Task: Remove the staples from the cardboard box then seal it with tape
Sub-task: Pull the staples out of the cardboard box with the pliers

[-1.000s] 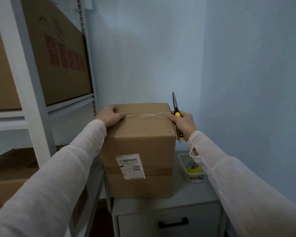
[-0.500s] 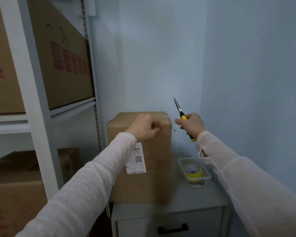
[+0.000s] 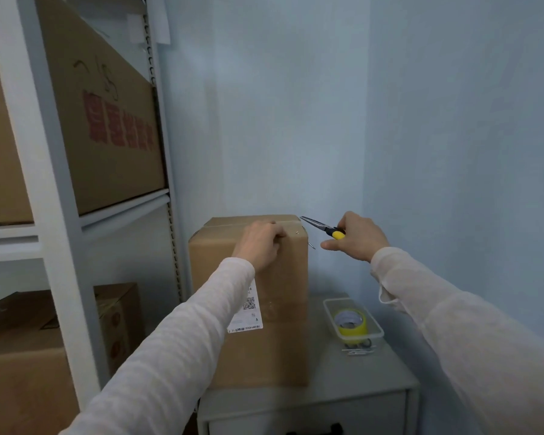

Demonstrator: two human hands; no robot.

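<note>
While left hand (image 3: 259,244) curls over 1 box (image 3: 283,350) edge, right hand (image 3: 355,237) grips 1 pliers (image 3: 322,227); 1 tray (image 3: 329,310) holds 1 tape roll (image 3: 351,323).

We face a room corner. The back wall (image 3: 264,105) at 12 o'clock and the right wall (image 3: 468,120) at 2 o'clock are plain pale blue and meet at a vertical seam (image 3: 366,120). Light is soft and even; we cannot see its source. At 9 o'clock stands a white metal rack (image 3: 57,277). Its slotted rear post (image 3: 157,120) is just beside the back wall. A large carton (image 3: 107,136) with red print fills the upper shelf (image 3: 123,208). Two more cartons (image 3: 19,387) sit below. At 6 o'clock is a grey cabinet (image 3: 358,378) with a drawer (image 3: 264,419) and black handle (image 3: 333,430).
</note>
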